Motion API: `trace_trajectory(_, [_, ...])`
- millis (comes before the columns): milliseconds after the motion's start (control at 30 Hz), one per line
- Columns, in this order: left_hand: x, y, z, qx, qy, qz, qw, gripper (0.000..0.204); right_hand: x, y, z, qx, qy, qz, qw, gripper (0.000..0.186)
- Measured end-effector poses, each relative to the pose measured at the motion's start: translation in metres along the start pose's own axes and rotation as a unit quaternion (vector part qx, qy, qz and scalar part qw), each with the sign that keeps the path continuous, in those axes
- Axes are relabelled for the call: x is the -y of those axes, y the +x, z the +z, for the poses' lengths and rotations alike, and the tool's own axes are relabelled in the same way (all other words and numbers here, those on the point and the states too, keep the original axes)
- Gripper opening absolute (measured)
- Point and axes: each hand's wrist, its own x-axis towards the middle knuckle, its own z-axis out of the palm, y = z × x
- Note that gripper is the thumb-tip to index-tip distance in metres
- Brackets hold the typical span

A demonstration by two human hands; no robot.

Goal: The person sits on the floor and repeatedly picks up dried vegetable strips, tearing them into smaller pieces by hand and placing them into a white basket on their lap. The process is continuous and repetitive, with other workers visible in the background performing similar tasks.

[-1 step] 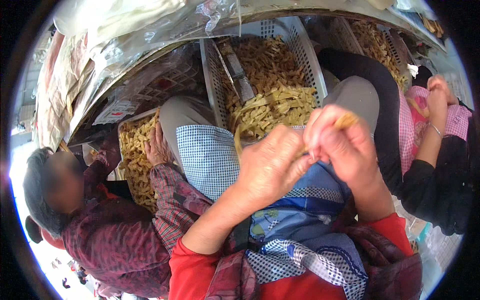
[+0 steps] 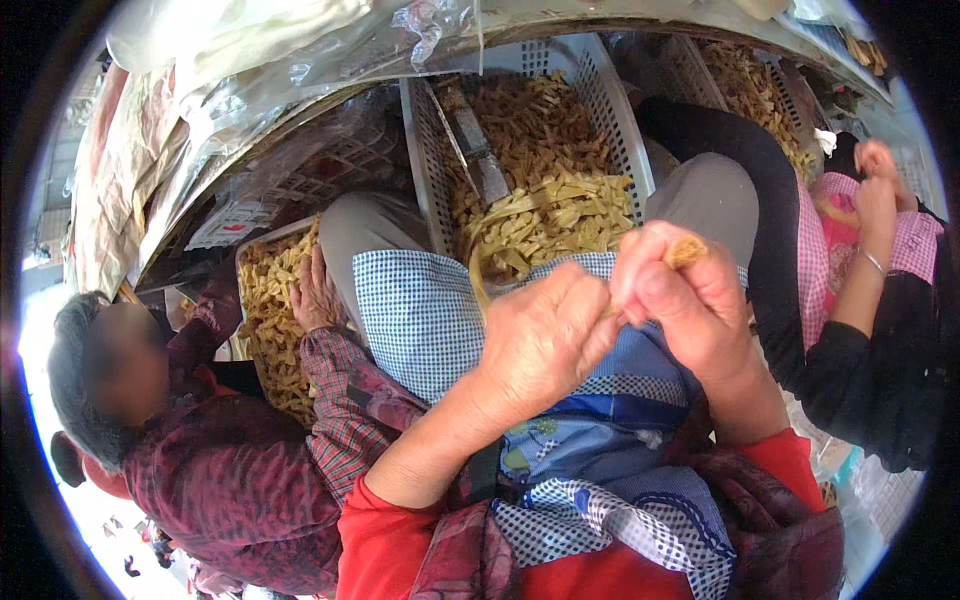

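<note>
In front of my lap my two hands meet, fingers bent and touching. My right hand (image 2: 690, 300) grips a yellow-brown strip (image 2: 685, 252), whose rolled end sticks out above the curled index finger. My left hand (image 2: 545, 335) is closed around a strip too; a pale yellow length (image 2: 478, 285) hangs on its far side, partly hidden by the hand. Whether both ends belong to one strip I cannot make out. Beyond the hands, between my knees, a light grey perforated crate (image 2: 628, 120) holds many short knotted-looking strips (image 2: 545, 215), yellow nearer me and browner farther back.
A flat metal-edged bar (image 2: 480, 160) leans inside the crate. At left, a co-worker's hand (image 2: 318, 290) rests on another crate of strips (image 2: 275, 300). On the right sits another person with raised hands (image 2: 878, 175). A plastic-covered table edge (image 2: 300, 50) spans the far side.
My right hand has lowered slightly and turned, so the strip's rolled end now faces more toward me. My left hand has shifted slightly. The right-hand neighbour's hands have moved a little.
</note>
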Motion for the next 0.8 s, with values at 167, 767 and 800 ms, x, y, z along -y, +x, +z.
trace_trajectory(167, [0.003, -0.025, 0.007, 0.020, 0.001, -0.001, 1.000, 0.026, -0.005, -0.004, -0.014, -0.011, 0.175, 0.024, 0.984, 0.031])
trace_trajectory(767, [0.074, -0.031, -0.010, -0.191, -0.376, -0.520, 0.743, 0.038, -0.082, 0.084, -0.027, -0.180, -0.573, -0.188, 0.777, 0.044])
trace_trajectory(800, [0.058, -0.041, -0.009, -0.185, -0.346, -0.501, 0.772, 0.035, -0.062, 0.068, -0.022, -0.137, -0.565, -0.187, 0.792, 0.055])
